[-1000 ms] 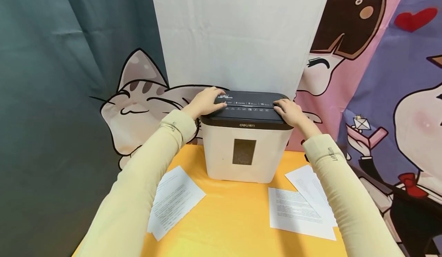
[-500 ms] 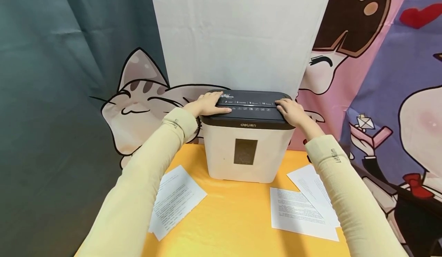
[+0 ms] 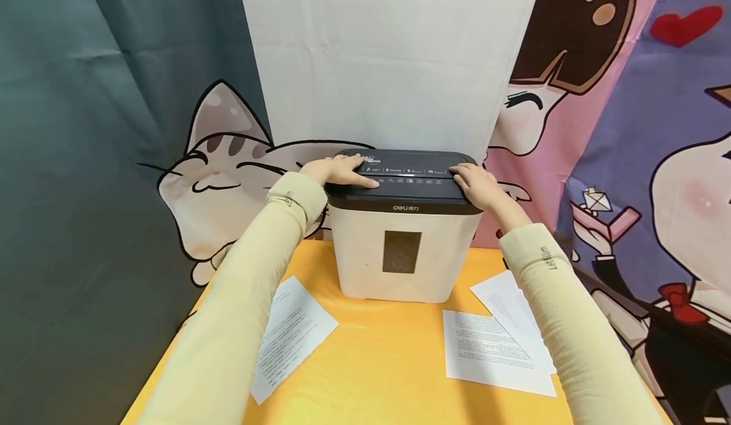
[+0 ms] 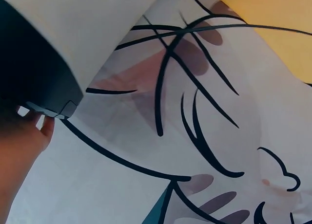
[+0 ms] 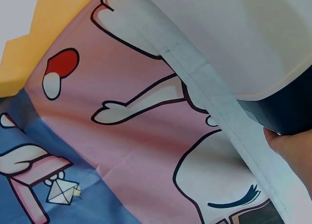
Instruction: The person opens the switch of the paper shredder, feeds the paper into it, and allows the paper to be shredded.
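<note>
A paper shredder point(image 3: 354, 254) with a white bin, a dark front window and a black top point(image 3: 422, 190) stands upright on the yellow table. My left hand point(image 3: 337, 171) rests on the left end of the top, thumb stretched along its front part. On the right end lies my right hand point(image 3: 478, 186), its fingers relaxed over the edge. The left wrist view shows the left hand's fingers point(image 4: 47, 129) at the edge of the black top point(image 4: 34, 63). In the right wrist view, the right hand point(image 5: 295, 151) touches the opposite end of the top point(image 5: 287, 107).
A printed sheet point(image 3: 291, 336) lies at the left of the yellow table point(image 3: 382, 361), partly under the left sleeve. Two overlapping sheets lie at the right, one printed page point(image 3: 491, 355) in front. A cartoon-printed cloth point(image 3: 205, 203) hangs close behind the shredder.
My left hand has settled lower and flatter on the shredder's top, its thumb now reaching along the front part. The right hand has stayed on the right end.
</note>
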Available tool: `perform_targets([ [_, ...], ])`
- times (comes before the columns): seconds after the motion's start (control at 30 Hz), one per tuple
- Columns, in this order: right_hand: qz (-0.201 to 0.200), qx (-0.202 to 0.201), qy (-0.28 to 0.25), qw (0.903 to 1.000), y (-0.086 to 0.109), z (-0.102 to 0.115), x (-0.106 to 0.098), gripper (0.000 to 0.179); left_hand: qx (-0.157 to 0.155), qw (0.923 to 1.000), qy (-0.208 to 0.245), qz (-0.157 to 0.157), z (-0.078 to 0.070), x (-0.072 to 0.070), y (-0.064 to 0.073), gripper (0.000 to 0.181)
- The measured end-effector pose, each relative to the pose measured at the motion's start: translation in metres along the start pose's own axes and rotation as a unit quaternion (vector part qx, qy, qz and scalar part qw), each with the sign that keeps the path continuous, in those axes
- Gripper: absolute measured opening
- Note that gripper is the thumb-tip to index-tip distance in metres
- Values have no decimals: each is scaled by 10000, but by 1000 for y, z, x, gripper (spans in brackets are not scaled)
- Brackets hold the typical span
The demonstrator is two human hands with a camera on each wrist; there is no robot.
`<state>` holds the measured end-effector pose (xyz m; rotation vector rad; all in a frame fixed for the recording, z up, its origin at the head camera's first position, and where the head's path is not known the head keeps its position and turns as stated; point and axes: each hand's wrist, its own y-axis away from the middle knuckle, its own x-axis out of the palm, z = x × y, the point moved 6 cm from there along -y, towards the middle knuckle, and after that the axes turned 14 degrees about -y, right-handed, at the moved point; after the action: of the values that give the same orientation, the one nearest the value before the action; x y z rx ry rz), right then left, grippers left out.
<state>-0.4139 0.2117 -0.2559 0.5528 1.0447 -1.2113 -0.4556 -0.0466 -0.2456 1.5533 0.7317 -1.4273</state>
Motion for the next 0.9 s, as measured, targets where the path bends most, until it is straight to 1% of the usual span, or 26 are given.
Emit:
perform_targets([
  [0.1, 3, -2, -13, 10000, 0, 0, -1, 42, -17, 9999, 33, 135, 0, -1, 1, 91],
  [0.17, 3, 1, -19, 10000, 0, 0, -1, 42, -24, 9999, 41, 129, 0, -1, 1, 91],
  [0.27, -41, -27, 16, 10000, 1, -1, -1, 41, -26, 10000, 66, 49, 0, -1, 0, 90],
  [0.47, -73, -85, 52, 9999, 1, -3, -1, 41, 6, 9995, -231, -220, 0, 3, -6, 92],
  [0.63, -28, -68, 126, 9999, 1, -4, -1, 41, 17, 9996, -110, -248, -1, 3, -7, 93],
  [0.77, -18, -26, 112, 9999, 2, -3, -1, 41, 60, 9997, -170, -174, -2, 3, -6, 92],
  [0.9, -42, -59, 108, 9999, 2, 1, 1, 41, 10, 9994, -342, 52, 0, 4, -3, 91],
])
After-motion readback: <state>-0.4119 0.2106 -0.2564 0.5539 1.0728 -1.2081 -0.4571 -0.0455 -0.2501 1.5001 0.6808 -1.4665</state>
